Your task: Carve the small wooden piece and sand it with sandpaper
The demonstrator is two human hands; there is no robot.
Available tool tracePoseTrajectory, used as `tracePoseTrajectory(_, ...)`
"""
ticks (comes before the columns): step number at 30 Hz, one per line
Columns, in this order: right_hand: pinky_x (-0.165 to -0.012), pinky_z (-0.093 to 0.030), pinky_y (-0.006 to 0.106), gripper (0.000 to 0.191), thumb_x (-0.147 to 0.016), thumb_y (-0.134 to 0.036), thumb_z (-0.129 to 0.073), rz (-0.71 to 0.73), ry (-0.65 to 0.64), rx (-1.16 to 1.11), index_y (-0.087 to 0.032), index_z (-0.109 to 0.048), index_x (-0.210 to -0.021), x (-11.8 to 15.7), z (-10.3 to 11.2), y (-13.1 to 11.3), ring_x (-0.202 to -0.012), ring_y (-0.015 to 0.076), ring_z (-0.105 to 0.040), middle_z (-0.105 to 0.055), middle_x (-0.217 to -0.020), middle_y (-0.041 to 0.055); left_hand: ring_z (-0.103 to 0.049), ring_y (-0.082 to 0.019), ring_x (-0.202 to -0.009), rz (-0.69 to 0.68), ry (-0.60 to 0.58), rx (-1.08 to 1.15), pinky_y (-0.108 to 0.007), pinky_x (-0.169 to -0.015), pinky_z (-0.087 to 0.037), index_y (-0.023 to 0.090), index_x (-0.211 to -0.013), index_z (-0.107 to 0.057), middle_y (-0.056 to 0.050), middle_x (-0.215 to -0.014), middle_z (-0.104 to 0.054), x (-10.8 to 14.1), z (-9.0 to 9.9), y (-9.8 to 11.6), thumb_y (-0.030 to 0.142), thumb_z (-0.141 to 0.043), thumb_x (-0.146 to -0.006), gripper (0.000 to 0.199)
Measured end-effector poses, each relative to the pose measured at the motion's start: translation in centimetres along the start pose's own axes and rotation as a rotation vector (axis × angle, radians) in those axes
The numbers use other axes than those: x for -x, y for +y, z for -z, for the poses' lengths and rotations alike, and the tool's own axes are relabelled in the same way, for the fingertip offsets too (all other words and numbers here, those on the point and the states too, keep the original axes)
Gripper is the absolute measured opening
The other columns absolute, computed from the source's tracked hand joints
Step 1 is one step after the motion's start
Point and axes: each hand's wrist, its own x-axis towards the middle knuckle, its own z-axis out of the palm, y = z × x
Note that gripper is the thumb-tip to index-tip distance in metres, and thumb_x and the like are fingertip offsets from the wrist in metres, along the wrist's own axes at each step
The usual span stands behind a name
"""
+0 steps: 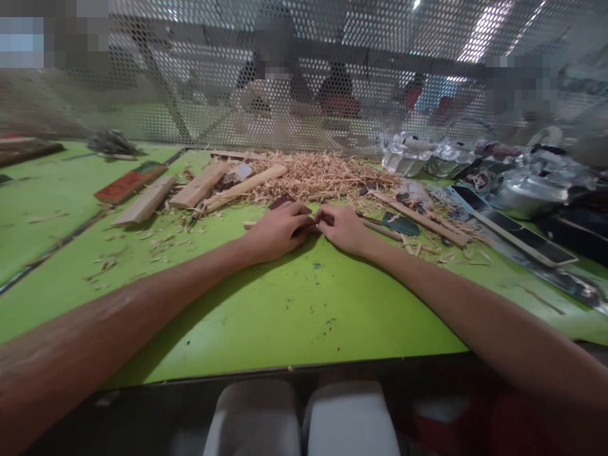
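Over the green table (285, 323), my left hand (280, 231) and my right hand (342, 229) meet near the middle, fingers bent and fingertips almost touching. Both pinch at something small and dark between them, too small to make out. A dark brown sheet (284, 201) lies just behind my left hand. One thin wooden stick (249, 225) pokes out left of my left hand, and another stick (381, 229) lies just right of my right hand.
Wood shavings (327, 174) are heaped at the back before a perforated metal screen (213, 82). Wooden blocks (145, 201) lie left; wooden strips (422, 218), a long black-topped bar (515, 228) and foil-wrapped items (532, 190) lie right. A person (275, 69) is behind the screen.
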Motion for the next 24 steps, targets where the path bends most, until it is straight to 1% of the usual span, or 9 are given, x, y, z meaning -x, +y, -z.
tracePoseTrajectory(7, -0.077, -0.042, 0.034, 0.016, -0.097, -0.021, -0.064, 0.021, -0.010, -0.070, -0.020, -0.079, -0.099, 0.14, 0.06, -0.07, -0.076, 0.0200, -0.058, -0.073, -0.082, 0.0028, -0.073, -0.032, -0.116, -0.008, -0.011, -0.015, -0.049, -0.101, -0.065, 0.018, -0.123, -0.084, -0.018, -0.126, -0.077, 0.00, 0.23, 0.02, 0.028, -0.064, -0.110, 0.026)
tracePoseTrajectory(11, -0.078, -0.043, 0.035, 0.017, -0.098, -0.023, -0.063, 0.012, -0.025, -0.090, -0.019, -0.079, -0.101, 0.20, 0.09, -0.22, -0.077, 0.0202, -0.058, -0.073, -0.085, 0.0039, -0.073, -0.033, -0.116, -0.004, -0.030, -0.042, -0.049, -0.100, -0.065, 0.017, -0.122, -0.082, -0.018, -0.126, -0.076, -0.03, 0.34, 0.11, 0.027, -0.065, -0.109, 0.024)
tracePoseTrajectory(16, -0.081, -0.043, 0.035, 0.020, -0.104, -0.030, -0.063, 0.009, -0.024, -0.084, -0.018, -0.079, -0.102, 0.20, 0.09, -0.29, -0.080, 0.0206, -0.060, -0.074, -0.088, 0.0054, -0.072, -0.033, -0.116, 0.004, -0.017, -0.039, -0.049, -0.101, -0.064, 0.017, -0.120, -0.081, -0.018, -0.126, -0.076, -0.02, 0.30, 0.16, 0.023, -0.067, -0.107, 0.021)
tracePoseTrajectory(24, -0.077, -0.042, 0.034, 0.016, -0.107, -0.030, -0.066, 0.011, -0.012, -0.047, -0.019, -0.077, -0.101, 0.28, 0.09, -0.42, -0.079, 0.0199, -0.060, -0.074, -0.086, 0.0042, -0.071, -0.034, -0.117, 0.000, -0.023, -0.038, -0.049, -0.102, -0.064, 0.017, -0.119, -0.082, -0.018, -0.126, -0.076, -0.06, 0.29, 0.06, 0.025, -0.066, -0.107, 0.021)
